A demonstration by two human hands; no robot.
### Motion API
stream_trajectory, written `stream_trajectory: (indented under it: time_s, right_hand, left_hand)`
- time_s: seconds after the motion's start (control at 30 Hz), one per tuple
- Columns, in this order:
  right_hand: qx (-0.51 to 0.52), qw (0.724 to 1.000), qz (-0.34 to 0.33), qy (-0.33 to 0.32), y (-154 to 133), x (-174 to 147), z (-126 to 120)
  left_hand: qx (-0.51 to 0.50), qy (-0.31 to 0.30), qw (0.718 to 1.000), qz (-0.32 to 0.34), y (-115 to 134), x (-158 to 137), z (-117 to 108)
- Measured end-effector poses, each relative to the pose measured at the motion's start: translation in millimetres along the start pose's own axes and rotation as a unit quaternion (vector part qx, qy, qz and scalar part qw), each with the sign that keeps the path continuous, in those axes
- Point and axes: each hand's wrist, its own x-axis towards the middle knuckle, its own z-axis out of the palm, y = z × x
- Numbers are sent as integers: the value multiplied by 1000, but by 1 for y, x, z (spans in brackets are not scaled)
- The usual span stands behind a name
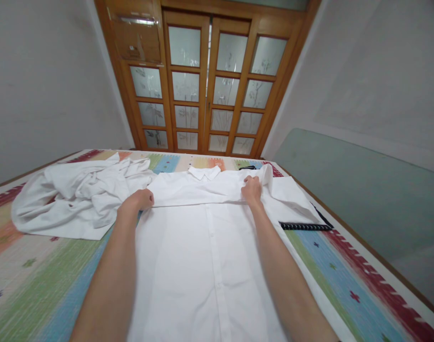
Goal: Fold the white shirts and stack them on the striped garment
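A white button-up shirt [181,256] lies front side up on the striped cloth, its collar [204,173] at the far end and its button placket running toward me. Across the chest stretches a flat band of white fabric [198,190] with a straight lower edge. My left hand [142,199] is closed on the fabric at the left side of this band. Near the shoulder on the right, my right hand [251,190] pinches the fabric with bent fingers. More white fabric [291,194] spreads out to the right of it.
Crumpled white garments [84,194] lie at the left. A black strip with white marks [305,226] shows under the fabric at the right, and a small black object [247,167] sits behind the shirt. Colourful striped cloth [60,275] covers the table. Wooden glazed doors [206,128] stand beyond.
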Motion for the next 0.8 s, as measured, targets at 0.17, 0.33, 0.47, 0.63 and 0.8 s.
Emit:
stream_trajectory:
  time_s: [0.17,0.33,0.47,0.63,0.8]
  right_hand:
    - [-46,997,-50,-23,-17,-10,9]
    - [-43,990,-122,-56,-27,-27,35]
    - [-54,986,-147,-63,-23,-39,51]
    - [-69,985,-130,-84,-23,-41,52]
    - [-72,984,-133,-98,-26,-39,49]
  left_hand:
    - [12,59,998,36,6,-1,-19]
    - [9,157,978,136,27,27,-21]
    - [40,86,985,145,38,62,-13]
    - [57,26,986,156,34,90,-15]
    - [58,-1,982,178,28,100,-19]
